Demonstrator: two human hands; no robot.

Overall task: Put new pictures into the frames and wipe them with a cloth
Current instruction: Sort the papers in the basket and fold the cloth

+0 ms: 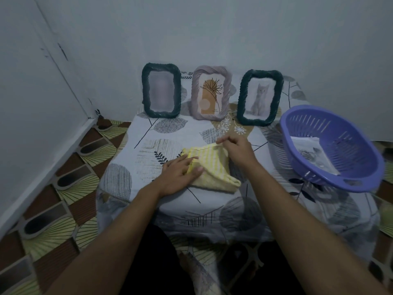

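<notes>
— Cloth (pixel 214 169)?
— Yellow and white stripes, folded into a rough wedge. Lies flat on the tablecloth (pixel 170 133) around mid-table, nearer the front edge than the back.

— Left hand (pixel 180 175)?
— Rests palm down on the cloth's left edge. Fingers nearly straight and slightly spread, thumb laid across the fold. Presses, grips nothing.

— Right hand (pixel 238 148)?
— Sits at the cloth's far corner. Fingers curled, thumb and fingertips pinching that corner.

— Frames?
— Three in a row at the back of the table, upright before the wall (pixel 212 28), well apart from the cloth.
Left frame (pixel 161 90): dark green rope-like rim, picture inside too blurred to tell.
Middle frame (pixel 211 92): pale lilac rim, holds a line-drawn plant over orange shapes.
Right frame (pixel 259 97): dark green again, holds a seated cat.

— Anything on the right?
— Purple slotted basket (pixel 340 185), near the table's right edge, just beside the right frame. Inside, a few printed sheets (pixel 312 154), one with a grey flower.

— Around the table?
— Patterned floor mat (pixel 63 199) with fan shapes, left of the table, running up to the wall.
</notes>
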